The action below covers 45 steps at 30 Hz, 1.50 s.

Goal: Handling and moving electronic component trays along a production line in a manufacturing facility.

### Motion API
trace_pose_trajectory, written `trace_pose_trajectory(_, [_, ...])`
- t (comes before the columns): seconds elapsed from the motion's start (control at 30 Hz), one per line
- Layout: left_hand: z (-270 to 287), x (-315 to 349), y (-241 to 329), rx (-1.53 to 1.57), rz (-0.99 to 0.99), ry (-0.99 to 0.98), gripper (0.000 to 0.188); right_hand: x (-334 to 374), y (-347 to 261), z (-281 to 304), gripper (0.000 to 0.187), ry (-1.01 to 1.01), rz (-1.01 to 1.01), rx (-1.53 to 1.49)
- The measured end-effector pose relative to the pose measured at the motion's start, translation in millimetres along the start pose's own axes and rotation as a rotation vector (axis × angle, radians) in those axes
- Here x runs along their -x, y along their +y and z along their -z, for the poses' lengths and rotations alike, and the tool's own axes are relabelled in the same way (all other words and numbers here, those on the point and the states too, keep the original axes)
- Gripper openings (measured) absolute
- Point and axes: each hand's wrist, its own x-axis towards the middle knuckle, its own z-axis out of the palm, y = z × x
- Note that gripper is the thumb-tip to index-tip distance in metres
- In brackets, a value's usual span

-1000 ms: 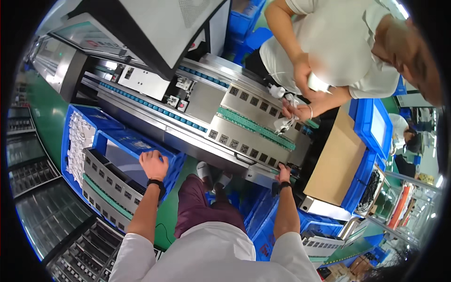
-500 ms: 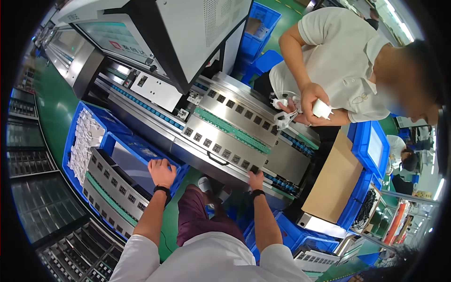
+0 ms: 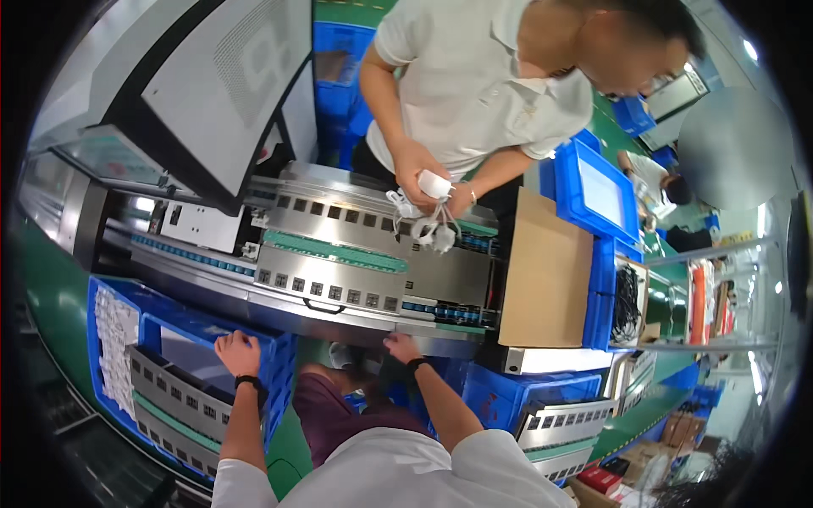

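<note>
My left hand, fingers curled, rests on the blue crate at the left. A silver tray with dark square sockets and a green strip stands tilted against this crate, which also contains many small white pieces. At the front edge of the conveyor is my right hand, its fingers bent together; what they hold, if anything, is hidden. Just beyond it, a similar socketed tray lies on the conveyor. Across from me, a co-worker holds a white plug adapter and white cables.
A large grey-white machine rises at the far left over the conveyor. Brown cardboard stands at the conveyor's right end beside blue bins. At the lower right, another socketed tray leans by a blue crate.
The view has swung round to the right. My right hand has drawn back from the tray's corner to the conveyor's front edge. My left hand stays at the crate.
</note>
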Motion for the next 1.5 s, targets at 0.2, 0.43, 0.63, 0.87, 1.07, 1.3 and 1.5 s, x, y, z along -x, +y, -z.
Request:
trace_pose_trajectory(0.2, [-8.8, 2.3, -4.4, -0.054, 0.006, 0.005, 0.016, 113.3, 20.0, -42.3, 0.038, -0.158, 0.000, 0.207])
trace_pose_trajectory(0.43, [-13.7, 7.8, -14.9, -0.097, -0.006, 0.002, 0.018, 168.5, 47.7, -38.2, 0.037, -0.305, -0.026, 0.275])
trace_pose_trajectory(0.63, [-8.5, 7.6, -20.1, -0.128, 0.016, -0.031, 0.020, 152.0, -14.2, 108.4, 0.031, 0.244, 0.119, 0.144])
trace_pose_trajectory(0.87, [-7.2, 4.4, -7.0, -0.106, 0.012, -0.033, 0.019, 146.7, -12.4, 240.2, 0.059, 0.837, 0.194, 0.551])
trace_pose_trajectory(1.07, [-6.1, 3.5, -3.7, -0.086, 0.044, -0.046, 0.020, 122.1, 41.8, 256.3, 0.075, 0.874, -0.196, 0.782])
trace_pose_trajectory(1.3, [3.0, 3.7, -6.0, -0.105, 0.050, -0.069, 0.021, 133.8, 53.2, 259.8, 0.077, 0.795, -0.215, 0.713])
trace_pose_trajectory(1.5, [-2.5, 6.2, -8.8, -0.110, 0.052, 0.002, 0.024, 133.1, 51.8, 258.1, 0.090, 0.651, -0.245, 0.760])
